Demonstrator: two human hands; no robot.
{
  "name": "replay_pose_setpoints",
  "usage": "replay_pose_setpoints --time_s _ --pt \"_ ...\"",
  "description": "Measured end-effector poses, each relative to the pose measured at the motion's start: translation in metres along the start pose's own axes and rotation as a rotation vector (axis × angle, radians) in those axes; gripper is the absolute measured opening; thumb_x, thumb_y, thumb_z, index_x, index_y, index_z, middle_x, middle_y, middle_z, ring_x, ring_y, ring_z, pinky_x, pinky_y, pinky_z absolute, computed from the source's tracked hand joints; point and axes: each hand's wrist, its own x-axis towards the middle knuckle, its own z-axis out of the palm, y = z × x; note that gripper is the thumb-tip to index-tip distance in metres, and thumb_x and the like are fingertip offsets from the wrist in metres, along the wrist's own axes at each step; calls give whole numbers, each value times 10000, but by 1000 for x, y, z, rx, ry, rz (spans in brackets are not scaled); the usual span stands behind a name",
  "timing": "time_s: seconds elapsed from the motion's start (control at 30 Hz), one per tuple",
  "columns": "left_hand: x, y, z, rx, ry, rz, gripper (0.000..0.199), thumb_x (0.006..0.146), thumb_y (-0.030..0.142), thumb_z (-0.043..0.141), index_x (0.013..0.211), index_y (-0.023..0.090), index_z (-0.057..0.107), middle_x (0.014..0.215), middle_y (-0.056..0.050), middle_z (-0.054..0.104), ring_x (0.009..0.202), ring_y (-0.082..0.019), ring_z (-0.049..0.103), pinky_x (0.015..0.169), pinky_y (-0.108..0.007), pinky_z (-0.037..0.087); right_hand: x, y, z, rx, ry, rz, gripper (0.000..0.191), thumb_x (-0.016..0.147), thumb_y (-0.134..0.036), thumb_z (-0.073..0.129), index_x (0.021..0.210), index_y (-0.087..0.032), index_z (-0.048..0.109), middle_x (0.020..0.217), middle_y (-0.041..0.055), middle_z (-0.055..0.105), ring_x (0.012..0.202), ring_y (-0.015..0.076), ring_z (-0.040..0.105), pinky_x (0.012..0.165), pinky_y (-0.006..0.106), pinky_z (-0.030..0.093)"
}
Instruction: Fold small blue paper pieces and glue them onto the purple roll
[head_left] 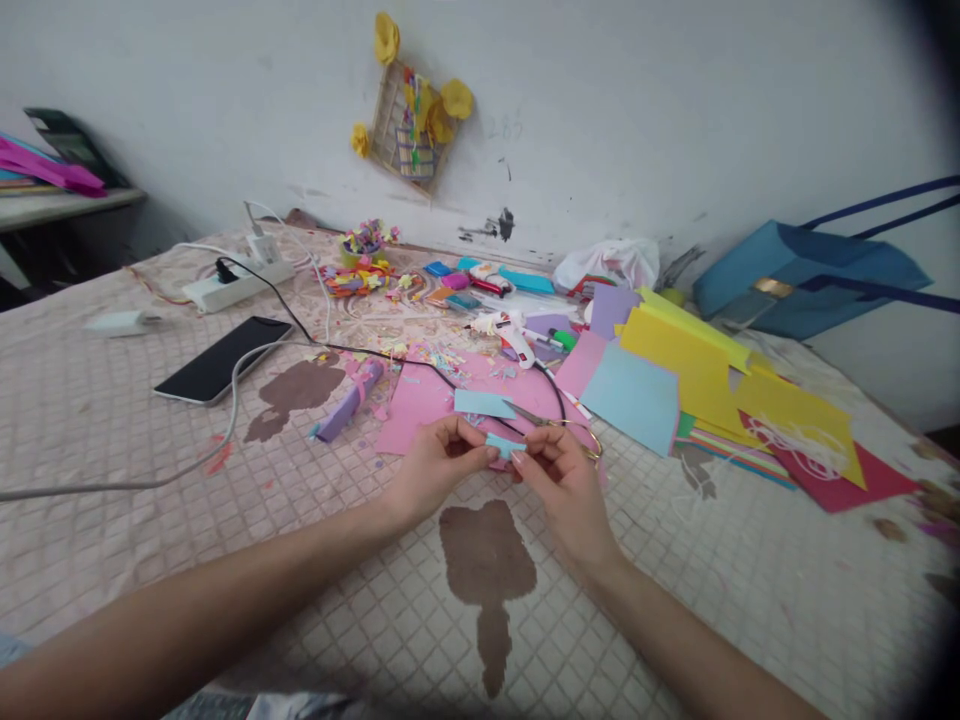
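Observation:
A small light blue paper piece (506, 446) is stretched between my two hands. My left hand (442, 462) pinches its left end, and my right hand (564, 480) pinches the right end between thumb and fingers. Just beyond them, a light blue paper strip (484, 403) lies on a pink sheet (412, 405). Gold-handled scissors (592, 437) rest behind my right hand, their blades pointing left toward the strip. A white glue gun (514, 338) lies farther back.
A tablet-like black device (225, 358), a white power strip (238, 287) and cables occupy the left. Coloured sheets (675, 365) are spread on the right, near a blue bag (802, 275). A purple paper roll (350, 400) lies left of the pink sheet.

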Motion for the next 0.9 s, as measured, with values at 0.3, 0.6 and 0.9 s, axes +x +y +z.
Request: replay_pose_setpoints --time_s 0.3,0.6,0.9 --pt "-1 2 1 6 8 7 242 670 240 733 712 119 527 693 -8 619 659 -118 609 674 -263 488 0 0 1 12 -45 2 144 788 -238 615 907 -216 538 792 -9 549 690 123 530 640 258 445" --pt "1 -1 0 -22 -63 19 319 666 207 740 902 125 541 787 -15 629 737 -125 618 710 -265 482 0 1 1 -35 -57 -21 136 800 -245 598 919 -219 537 803 -2 552 703 135 530 652 268 446" --pt "2 -2 -2 31 -43 8 286 677 246 734 866 122 558 743 -6 597 689 -108 584 659 -245 467 -1 -1 2 -69 -60 -35 131 795 -262 608 894 -208 541 807 2 552 706 136 524 646 258 440"
